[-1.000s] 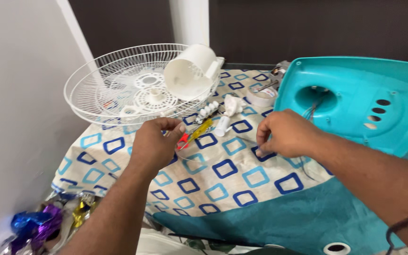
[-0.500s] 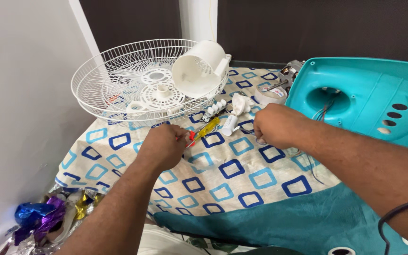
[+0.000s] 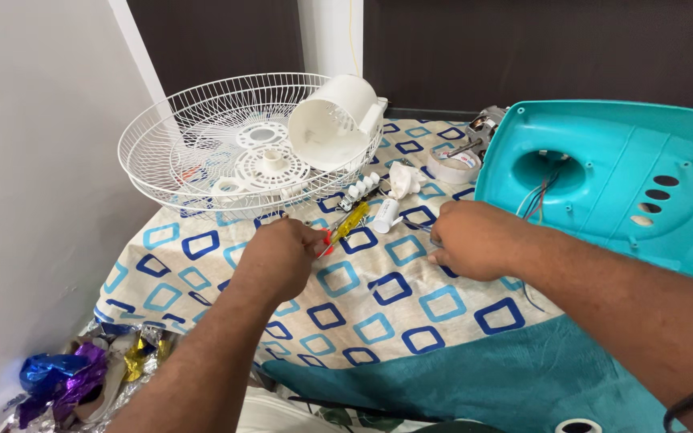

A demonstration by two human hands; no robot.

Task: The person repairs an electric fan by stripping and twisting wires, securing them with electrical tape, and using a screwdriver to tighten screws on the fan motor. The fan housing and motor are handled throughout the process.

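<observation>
**A:** Head view, looking down on the surface under its patterned cloth [image 3: 378, 309]. The left hand [image 3: 278, 261] is curled shut near the middle, fingertips at the red end of a yellow-handled screwdriver [image 3: 349, 222].

**B:** Clamped on it?

**A:** Touching at least; a full grip I can't confirm. The screwdriver lies slanted, pointing toward the far edge, just beside a small white cylinder [image 3: 385, 215].

**B:** And the right hand [image 3: 475, 240]?

**A:** Knuckles up, closed, pressed to the cloth near the teal fan housing [image 3: 611, 180] at the right edge. What's under its fingers is hidden.

**B:** Rest of the layout?

**A:** White wire fan guard [image 3: 202, 152] at the far left corner, a white plastic cup-shaped cover [image 3: 332, 124] resting on its rim. Tape roll [image 3: 452, 166] toward the far edge. Crumpled foil [image 3: 66, 377] down off the near left corner.

**B:** Tip for the pickup?

**A:** I'd say pinch the handle mid-length, lift cleanly, and avoid nudging the loose white parts alongside.
</observation>
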